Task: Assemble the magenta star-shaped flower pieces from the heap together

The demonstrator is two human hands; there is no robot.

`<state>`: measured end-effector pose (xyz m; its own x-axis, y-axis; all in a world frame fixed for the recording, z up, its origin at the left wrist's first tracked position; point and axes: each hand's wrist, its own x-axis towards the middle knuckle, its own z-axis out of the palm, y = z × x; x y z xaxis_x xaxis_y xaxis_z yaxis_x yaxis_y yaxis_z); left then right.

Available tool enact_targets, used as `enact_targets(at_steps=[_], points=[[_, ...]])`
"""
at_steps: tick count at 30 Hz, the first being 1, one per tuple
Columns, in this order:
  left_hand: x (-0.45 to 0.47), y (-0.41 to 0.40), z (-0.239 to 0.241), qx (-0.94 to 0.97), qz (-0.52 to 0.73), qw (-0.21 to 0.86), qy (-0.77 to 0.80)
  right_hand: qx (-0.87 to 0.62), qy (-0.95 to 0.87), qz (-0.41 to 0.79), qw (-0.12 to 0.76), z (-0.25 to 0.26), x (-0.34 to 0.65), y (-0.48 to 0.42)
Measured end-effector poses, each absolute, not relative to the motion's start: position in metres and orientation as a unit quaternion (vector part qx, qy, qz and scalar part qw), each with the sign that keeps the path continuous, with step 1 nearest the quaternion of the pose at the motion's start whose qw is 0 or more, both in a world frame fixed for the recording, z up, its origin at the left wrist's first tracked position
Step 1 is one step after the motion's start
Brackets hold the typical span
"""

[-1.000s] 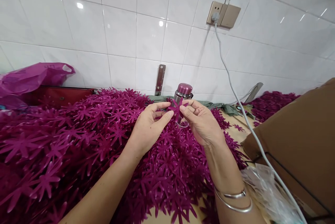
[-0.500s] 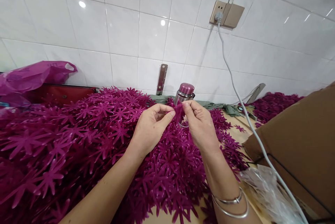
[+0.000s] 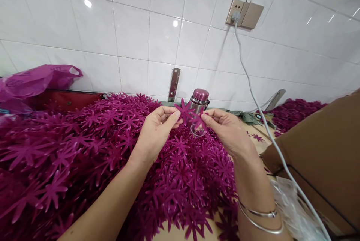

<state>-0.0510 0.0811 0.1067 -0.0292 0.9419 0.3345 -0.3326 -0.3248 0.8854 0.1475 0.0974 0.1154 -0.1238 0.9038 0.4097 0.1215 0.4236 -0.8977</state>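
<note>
Between thumb and fingers, my left hand (image 3: 157,132) pinches a magenta star-shaped artificial flower piece (image 3: 184,111) with narrow petals. My right hand (image 3: 229,130) pinches a second magenta flower piece (image 3: 198,120) just beside it. The two pieces are close together, and I cannot tell whether they touch. Below both hands spreads a large heap of the same magenta flower pieces (image 3: 180,173). A clear ring-shaped item (image 3: 197,130) shows under the held pieces. Just behind them stands a steel flask with a purple lid (image 3: 200,94).
A brown cardboard box (image 3: 317,158) stands at the right, with a grey power cable (image 3: 254,100) hanging in front of it from a wall socket (image 3: 239,12). Clear plastic wrap (image 3: 295,203) lies near the box. A purple bag (image 3: 42,81) is at the left; another magenta pile (image 3: 298,117) is far right.
My hands have moved apart, the right one farther to the right. The magenta material bunched between my fingers now shows as two spread flower pieces, one in each hand.
</note>
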Motion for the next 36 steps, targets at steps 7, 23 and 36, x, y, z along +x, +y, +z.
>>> enact_targets(at_steps=[7, 23, 36], points=[[-0.05, 0.079, 0.108, 0.454, 0.635, 0.549, 0.299, -0.423, -0.771, 0.26, 0.399, 0.125, 0.153, 0.083], [-0.043, 0.072, 0.109, 0.488, 0.612, 0.554, 0.283, -0.298, -0.575, 0.465, 0.604, 0.115, 0.118, 0.092], [-0.041, 0.073, 0.103, 0.501, 0.607, 0.541, 0.298, -0.337, -0.644, 0.324, 0.606, 0.104, 0.113, 0.095]])
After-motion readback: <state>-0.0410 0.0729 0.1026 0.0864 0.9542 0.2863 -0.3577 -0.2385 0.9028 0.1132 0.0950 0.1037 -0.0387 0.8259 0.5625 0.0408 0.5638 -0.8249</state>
